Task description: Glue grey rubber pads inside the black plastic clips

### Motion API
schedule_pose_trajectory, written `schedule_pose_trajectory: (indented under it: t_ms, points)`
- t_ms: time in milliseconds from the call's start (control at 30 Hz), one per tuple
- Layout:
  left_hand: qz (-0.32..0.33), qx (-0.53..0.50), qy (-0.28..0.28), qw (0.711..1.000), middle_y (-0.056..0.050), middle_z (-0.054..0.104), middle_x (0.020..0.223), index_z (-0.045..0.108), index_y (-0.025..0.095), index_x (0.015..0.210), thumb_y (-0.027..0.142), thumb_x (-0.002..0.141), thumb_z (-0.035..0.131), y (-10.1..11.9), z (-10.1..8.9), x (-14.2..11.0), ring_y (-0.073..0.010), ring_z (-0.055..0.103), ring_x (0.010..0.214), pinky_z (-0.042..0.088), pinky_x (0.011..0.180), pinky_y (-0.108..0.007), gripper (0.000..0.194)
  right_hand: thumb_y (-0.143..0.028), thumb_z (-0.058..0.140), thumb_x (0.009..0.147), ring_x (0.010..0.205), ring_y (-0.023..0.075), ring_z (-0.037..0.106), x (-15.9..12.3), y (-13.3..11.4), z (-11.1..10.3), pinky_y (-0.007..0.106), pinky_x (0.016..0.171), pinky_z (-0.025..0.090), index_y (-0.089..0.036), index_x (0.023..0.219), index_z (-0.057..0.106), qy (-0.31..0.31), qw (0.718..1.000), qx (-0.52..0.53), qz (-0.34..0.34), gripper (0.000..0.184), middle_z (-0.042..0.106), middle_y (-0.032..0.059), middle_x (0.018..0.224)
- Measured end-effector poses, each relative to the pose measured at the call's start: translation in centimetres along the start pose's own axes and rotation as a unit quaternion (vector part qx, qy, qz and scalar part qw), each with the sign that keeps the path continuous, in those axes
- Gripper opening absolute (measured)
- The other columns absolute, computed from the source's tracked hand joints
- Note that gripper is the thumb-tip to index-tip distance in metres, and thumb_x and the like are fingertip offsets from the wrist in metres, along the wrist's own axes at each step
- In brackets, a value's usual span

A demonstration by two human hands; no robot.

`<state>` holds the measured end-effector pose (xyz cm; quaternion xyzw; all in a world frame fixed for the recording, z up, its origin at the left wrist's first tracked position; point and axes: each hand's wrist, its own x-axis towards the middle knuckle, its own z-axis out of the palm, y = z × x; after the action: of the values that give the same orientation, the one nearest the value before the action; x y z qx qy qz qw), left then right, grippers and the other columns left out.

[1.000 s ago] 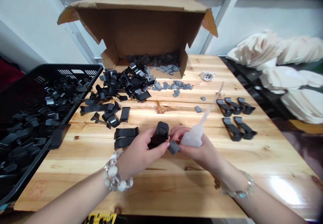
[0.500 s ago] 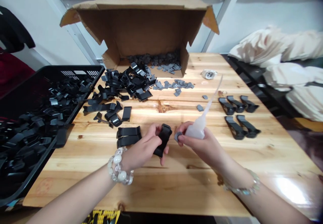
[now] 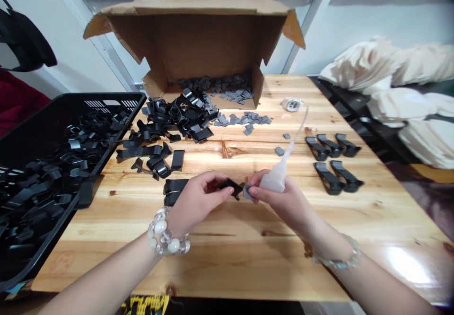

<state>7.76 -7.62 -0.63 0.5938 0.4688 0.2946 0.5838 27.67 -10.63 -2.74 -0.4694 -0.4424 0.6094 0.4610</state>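
My left hand (image 3: 202,194) is closed on a black plastic clip (image 3: 231,187), which is tilted with one end toward the right. In my right hand (image 3: 275,192) are a translucent squeeze bottle (image 3: 275,177) with a long thin nozzle pointing up, and a small grey pad (image 3: 247,191) pinched between thumb and fingers. The pad is right beside the clip's end; whether they touch I cannot tell. Two more black clips (image 3: 173,191) lie partly hidden behind my left hand. Two loose grey pads (image 3: 279,151) rest beyond the bottle.
A heap of black clips (image 3: 177,116) and scattered grey pads (image 3: 248,118) lie before an open cardboard box (image 3: 209,45). On the left stands a black crate (image 3: 102,163) full of clips. Several clips (image 3: 329,178) sit in rows at right, near a roll of clear tape (image 3: 292,104).
My left hand has turned the clip from nearly upright to slanting and brought its end close to the grey pad. My right hand has shifted slightly left, still holding bottle and pad.
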Motion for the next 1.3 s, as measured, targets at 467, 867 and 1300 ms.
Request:
schedule_pose_trajectory:
  t_ms: [467, 867, 1300]
  points:
    - [-0.008, 0.008, -0.074, 0.997, 0.000, 0.058, 0.070, 0.058, 0.016, 0.071, 0.045, 0.090, 0.047, -0.1, 1.2, -0.5, -0.0145, 0.053, 0.069, 0.043, 0.064, -0.025, 0.036, -0.031, 0.069, 0.077, 0.076, 0.0170, 0.054, -0.7, -0.6, 1.4, 0.033, 0.071, 0.042, -0.020, 0.074, 0.063, -0.033, 0.975, -0.195, -0.098, 0.013, 0.056, 0.0019, 0.076]
    - [-0.026, -0.123, -0.134, 0.983, -0.010, 0.067, 0.113, 0.062, 0.014, 0.108, 0.028, 0.081, 0.064, -1.3, 1.5, 0.1, -0.0210, 0.061, 0.107, 0.044, 0.097, -0.035, 0.030, -0.034, 0.076, 0.068, 0.066, 0.0122, 0.050, -0.3, -0.3, 1.3, 0.027, 0.061, 0.041, -0.021, 0.087, 0.052, 0.039, 0.994, -0.100, -0.017, 0.033, 0.056, -0.0021, 0.075]
    - [-0.005, -0.157, -0.094, 0.983, -0.008, 0.071, 0.097, 0.059, 0.014, 0.105, 0.023, 0.089, 0.053, -1.4, 0.6, 0.2, -0.0172, 0.063, 0.095, 0.046, 0.085, -0.029, 0.019, -0.043, 0.065, 0.081, 0.052, 0.0146, 0.059, 0.7, -3.6, -3.2, 0.023, 0.037, 0.041, -0.023, 0.087, 0.046, 0.096, 0.991, -0.049, -0.083, 0.029, 0.062, -0.0013, 0.068]
